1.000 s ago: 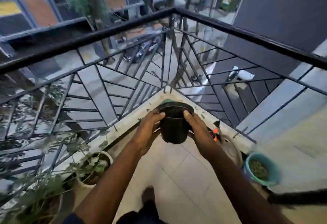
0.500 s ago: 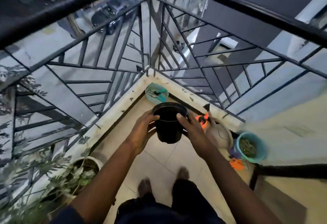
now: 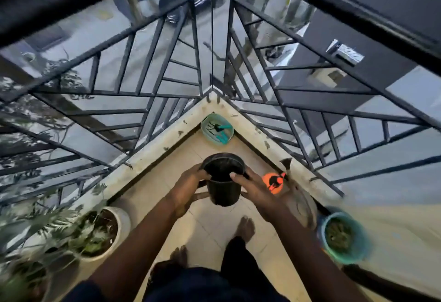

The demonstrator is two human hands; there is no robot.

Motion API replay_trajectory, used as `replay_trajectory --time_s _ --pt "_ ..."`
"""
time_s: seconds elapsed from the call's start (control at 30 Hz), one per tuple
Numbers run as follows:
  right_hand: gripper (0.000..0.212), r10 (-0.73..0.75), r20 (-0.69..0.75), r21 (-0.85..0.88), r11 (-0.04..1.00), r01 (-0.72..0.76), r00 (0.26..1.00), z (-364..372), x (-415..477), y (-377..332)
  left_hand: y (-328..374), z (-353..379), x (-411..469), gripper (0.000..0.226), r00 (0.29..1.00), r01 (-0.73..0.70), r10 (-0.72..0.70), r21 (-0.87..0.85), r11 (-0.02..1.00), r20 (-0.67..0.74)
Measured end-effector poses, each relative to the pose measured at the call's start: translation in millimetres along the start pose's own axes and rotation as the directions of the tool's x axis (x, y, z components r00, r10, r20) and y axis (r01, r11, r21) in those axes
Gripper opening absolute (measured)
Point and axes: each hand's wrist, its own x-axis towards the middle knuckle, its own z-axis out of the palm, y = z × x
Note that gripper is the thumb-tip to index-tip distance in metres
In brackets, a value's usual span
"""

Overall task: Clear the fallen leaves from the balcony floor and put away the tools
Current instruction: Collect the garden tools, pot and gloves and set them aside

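Observation:
I hold a black plastic pot (image 3: 223, 190) upright above the tiled balcony floor (image 3: 202, 225), between both hands. My left hand (image 3: 187, 192) grips its left side, thumb on the rim. My right hand (image 3: 256, 190) grips the right side, thumb over the rim. The pot's inside looks dark; its contents cannot be made out. In the balcony corner beyond it sits a teal bowl (image 3: 206, 132) holding small garden tools (image 3: 220, 132) with teal handles and black prongs.
A black metal railing (image 3: 212, 39) meets at the corner over a pale curb (image 3: 152, 151). An orange spray head (image 3: 274, 182) and a beige watering can (image 3: 303, 208) stand right, then a teal pot (image 3: 343, 237). A white potted plant (image 3: 105, 232) stands left. My bare feet (image 3: 245, 227) are below.
My view has tilted down and closer to the corner. The pot, still held in both hands, now sits lower, nearer the floor, and the teal bowl of tools is in full view.

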Motion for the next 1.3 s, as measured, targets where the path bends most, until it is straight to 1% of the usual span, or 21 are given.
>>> replay_trajectory --time_s 0.13,0.3,0.43,0.53,0.63,0.7,0.73,0.8,0.87,0.9,1.0,1.07,1.1,1.13,1.17,1.23,1.27,1.3 --pt "0.029 0.040 0.049 -0.048 0.998 -0.038 0.998 -32.0 29.5 6.5 -4.7 24.2 26.2 0.051 0.993 0.060 -0.066 -0.059 0.996 -0.097" --pt "0.036 0.088 0.068 -0.080 0.993 -0.083 0.994 -57.5 64.6 23.8 -21.6 49.7 60.8 0.053 0.965 0.118 -0.152 -0.166 0.979 -0.215" --pt "0.029 0.122 -0.015 -0.049 0.991 -0.123 0.992 -69.8 85.6 32.2 -30.6 63.9 86.3 0.047 0.938 0.153 -0.209 -0.210 0.966 -0.277" --pt "0.032 0.199 -0.062 -0.062 0.977 -0.203 0.978 -82.7 116.6 47.3 -37.6 69.7 121.4 0.041 0.936 0.185 -0.241 -0.223 0.957 -0.255" --pt "0.030 0.235 -0.089 -0.071 0.968 -0.242 0.968 -99.0 176.6 68.7 -45.3 69.9 185.7 0.039 0.927 0.226 -0.274 -0.203 0.953 -0.255" --pt "0.020 0.270 -0.121 -0.052 0.959 -0.278 0.955 -106.5 210.5 72.4 -49.3 68.4 226.9 0.036 0.920 0.267 -0.314 -0.212 0.940 -0.235" --pt "0.021 0.298 -0.130 -0.028 0.952 -0.304 0.946 -111.9 234.3 79.1 -53.6 67.5 255.0 0.035 0.916 0.283 -0.329 -0.211 0.935 -0.229" --pt "0.034 0.349 -0.138 0.009 0.936 -0.351 0.927 -122.9 277.4 96.1 -68.5 64.2 306.8 0.033 0.918 0.293 -0.331 -0.189 0.937 -0.218" --pt "0.039 0.379 -0.152 0.032 0.925 -0.379 0.913 -130.2 318.3 112.9 -82.6 61.2 356.3 0.037 0.922 0.324 -0.347 -0.145 0.935 -0.172" --pt "0.041 0.396 -0.178 0.035 0.917 -0.396 0.901 -134.0 347.1 129.8 -95.5 59.7 388.1 0.039 0.924 0.330 -0.347 -0.125 0.936 -0.159" --pt "0.041 0.428 -0.277 0.032 0.899 -0.437 0.860 -138.3 425.8 177.7 -147.0 49.0 480.3 0.038 0.926 0.322 -0.331 -0.075 0.944 -0.181" --pt "0.038 0.359 -0.306 -0.089 0.911 -0.402 0.882 -147.5 478.1 214.2 -204.1 37.7 550.5 0.049 0.916 0.368 -0.364 -0.009 0.930 -0.169" --pt "0.039 0.338 -0.294 -0.146 0.908 -0.392 0.894 -151.9 500.3 226.9 -208.5 35.8 572.7 0.054 0.907 0.397 -0.387 0.031 0.917 -0.166" --pt "0.036 0.351 -0.273 -0.166 0.900 -0.403 0.896 -158.3 526.0 243.5 -205.9 36.0 593.1 0.058 0.897 0.420 -0.407 0.047 0.906 -0.171" --pt "0.031 0.376 -0.249 -0.181 0.887 -0.424 0.892 -161.8 547.4 252.0 -187.3 39.9 602.4 0.054 0.894 0.428 -0.415 0.048 0.903 -0.170" --pt "0.022 0.398 -0.263 -0.171 0.877 -0.449 0.879 -164.2 583.4 261.4 -186.6 44.3 635.4 0.037 0.877 0.462 -0.450 0.039 0.886 -0.168" --pt "0.022 0.416 -0.286 -0.139 0.873 -0.467 0.863 -164.4 597.3 266.6 -185.2 46.9 649.8 0.040 0.876 0.458 -0.444 0.039 0.888 -0.186" --pt "0.023 0.446 -0.295 -0.104 0.864 -0.493 0.845 -164.0 610.7 274.2 -188.8 48.3 664.8 0.050 0.876 0.456 -0.441 0.040 0.889 -0.195"
